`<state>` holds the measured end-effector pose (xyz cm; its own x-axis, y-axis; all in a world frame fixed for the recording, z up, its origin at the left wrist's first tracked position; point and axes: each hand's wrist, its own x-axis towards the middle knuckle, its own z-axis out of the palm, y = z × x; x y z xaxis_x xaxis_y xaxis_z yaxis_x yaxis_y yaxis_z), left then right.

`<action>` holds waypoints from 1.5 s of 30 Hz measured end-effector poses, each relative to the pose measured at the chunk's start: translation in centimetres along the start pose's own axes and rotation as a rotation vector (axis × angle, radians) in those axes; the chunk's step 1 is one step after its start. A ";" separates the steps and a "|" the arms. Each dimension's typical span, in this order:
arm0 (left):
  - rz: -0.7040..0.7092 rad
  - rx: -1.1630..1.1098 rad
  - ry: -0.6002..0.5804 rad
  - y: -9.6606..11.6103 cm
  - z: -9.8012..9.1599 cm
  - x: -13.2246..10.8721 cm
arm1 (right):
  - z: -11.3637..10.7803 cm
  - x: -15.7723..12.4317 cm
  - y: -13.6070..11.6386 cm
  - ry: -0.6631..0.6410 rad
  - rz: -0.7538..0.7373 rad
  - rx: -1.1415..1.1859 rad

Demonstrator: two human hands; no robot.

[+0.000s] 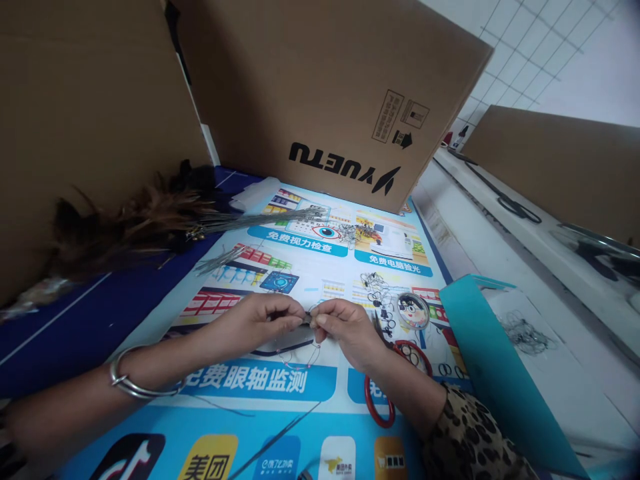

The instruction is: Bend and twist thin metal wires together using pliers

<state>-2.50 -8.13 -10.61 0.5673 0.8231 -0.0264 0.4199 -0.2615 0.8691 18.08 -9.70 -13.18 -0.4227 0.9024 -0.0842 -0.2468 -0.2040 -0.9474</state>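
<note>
My left hand (260, 323) and my right hand (345, 327) meet over the printed sheet (315, 413), fingertips pinched together. Between them is a small dark piece (308, 319), mostly hidden by the fingers, so its kind is unclear. Below the fingertips curves a thin beaded strand (310, 363) with small pinkish beads; it seems joined to the held piece. Red-handled scissors (371, 400) lie partly under my right wrist. Near that hand are small black rings (385, 313) and a round case (413, 311) with a cartoon face.
Brown feathers (135, 223) lie at the left beside a bundle of thin wires (260, 219). Cardboard boxes (320, 87) stand behind. At the right, a teal box (505, 367) adjoins a pale surface with tangled wire (525, 333). Loose dark strips (275, 440) lie in front.
</note>
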 end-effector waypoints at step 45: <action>-0.091 -0.163 -0.014 -1.6 0.0 0.6 | -1.7 -1.8 -3.6 -0.088 -0.173 -1.772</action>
<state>-2.89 -7.21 -12.01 0.5428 0.8320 -0.1146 0.3506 -0.1005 0.9311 21.20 -9.94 -10.16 -0.5520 0.8339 0.0012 0.8283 0.5484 -0.1150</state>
